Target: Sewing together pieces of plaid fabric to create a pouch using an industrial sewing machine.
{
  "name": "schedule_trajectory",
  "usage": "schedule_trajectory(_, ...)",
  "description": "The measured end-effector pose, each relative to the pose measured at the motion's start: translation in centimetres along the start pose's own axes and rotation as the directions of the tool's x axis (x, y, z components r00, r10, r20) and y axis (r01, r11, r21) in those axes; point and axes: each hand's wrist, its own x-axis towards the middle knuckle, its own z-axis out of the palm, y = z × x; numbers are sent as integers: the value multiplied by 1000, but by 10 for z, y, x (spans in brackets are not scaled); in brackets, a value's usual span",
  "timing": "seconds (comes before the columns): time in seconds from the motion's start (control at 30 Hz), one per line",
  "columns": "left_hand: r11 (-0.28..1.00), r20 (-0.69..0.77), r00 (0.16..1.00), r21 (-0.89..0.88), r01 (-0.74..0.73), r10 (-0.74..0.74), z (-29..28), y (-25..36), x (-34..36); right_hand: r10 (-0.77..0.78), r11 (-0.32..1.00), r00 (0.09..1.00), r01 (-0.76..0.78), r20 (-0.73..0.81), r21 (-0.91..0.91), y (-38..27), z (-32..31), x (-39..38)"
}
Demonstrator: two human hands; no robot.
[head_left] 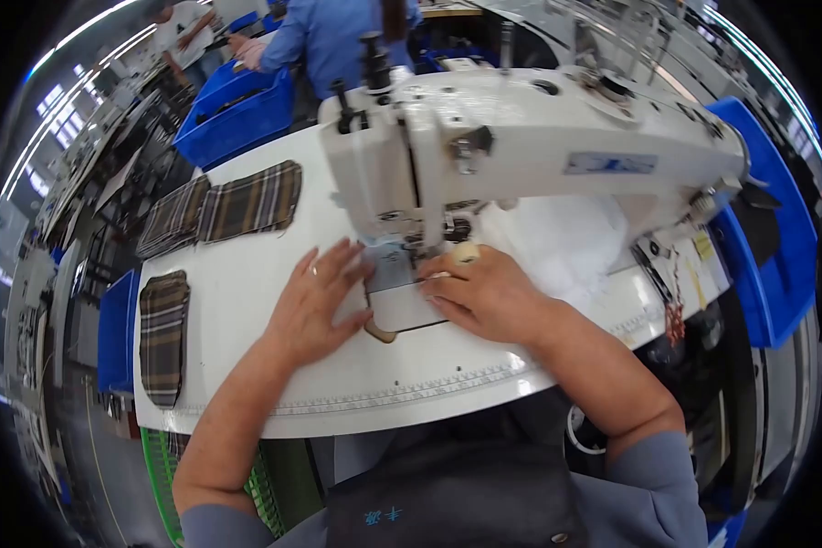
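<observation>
A white sewing machine (511,128) stands on the white table. Its needle area comes down between my hands, over a pale grey-blue patch (391,263) that I cannot tell as cloth or plate. My left hand (315,300) lies left of the metal needle plate (406,309), fingers spread, with a ring on one. From the right, my right hand (489,294) reaches to the plate with curled fingers close together. A yellowish cover (464,253) sits on one of its fingers. Whatever is under those fingertips is hidden. White cloth (557,242) lies bunched beneath the machine arm.
Stacks of brown plaid fabric pieces (251,201) (163,338) lie on the table's left. Blue bins stand behind (237,114) and at right (772,247). A green basket (160,475) is below the front edge. A person in blue (338,41) is beyond the machine.
</observation>
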Motion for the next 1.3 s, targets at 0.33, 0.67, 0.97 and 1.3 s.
schedule_trajectory(0.33, 923, -345, 929, -296, -245, 136, 13, 105, 14, -77, 990, 996, 81, 35, -113, -58, -30, -52)
schedule_trajectory(0.67, 920, -323, 945, -383, -84, -48, 59, 145, 154, 287, 957, 938, -288, -196, 27, -57, -63, -116)
schedule_trajectory(0.97, 991, -240, 971, -132, -24, -9, 66, 139, 173, 298, 950, 923, -312, -242, -21, -59, -59, -111)
schedule_trajectory(1.3, 966, -593, 776, 9, -258, 213, 14, 179, 98, 643, 741, 756, -574, -122, 350, -48, -60, -134)
